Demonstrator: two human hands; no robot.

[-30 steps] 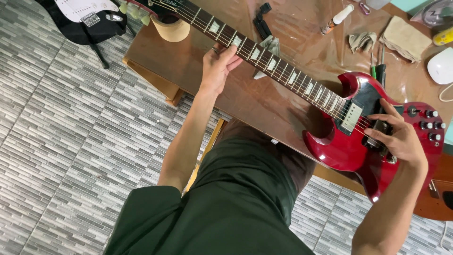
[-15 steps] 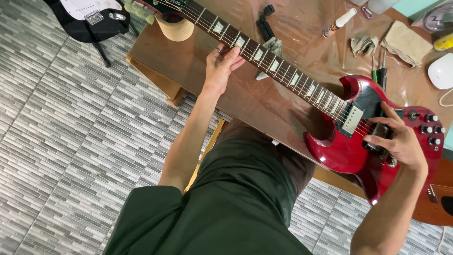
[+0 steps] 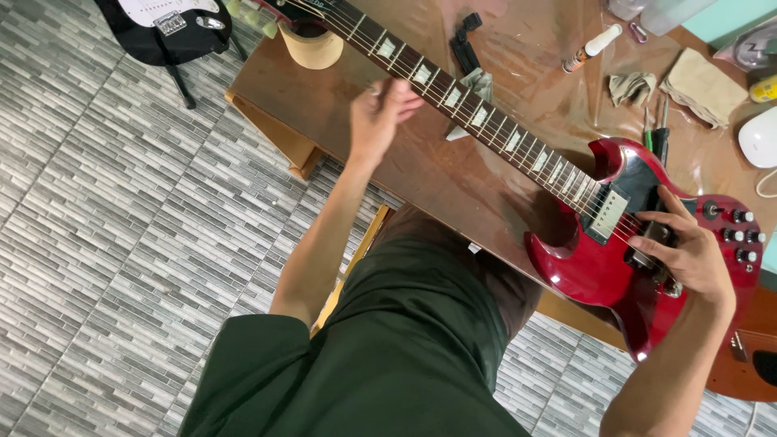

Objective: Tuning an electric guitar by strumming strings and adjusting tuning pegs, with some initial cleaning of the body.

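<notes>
On the brown counter [image 3: 388, 154] lies my red electric guitar [image 3: 615, 251], body at right, neck [image 3: 453, 97] running up-left onto a tan neck rest [image 3: 312, 48]. My left hand [image 3: 380, 117] hovers loosely curled beside the neck, grasping nothing. My right hand [image 3: 688, 251] rests, fingers spread, on the strings near the bridge. Judged step: checking strings; next calls for fretting again.

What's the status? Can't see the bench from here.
Left hand open, blurred, beside the guitar neck. Right hand resting on red guitar body near the bridge. Cloths and bottle behind, apart.
</notes>
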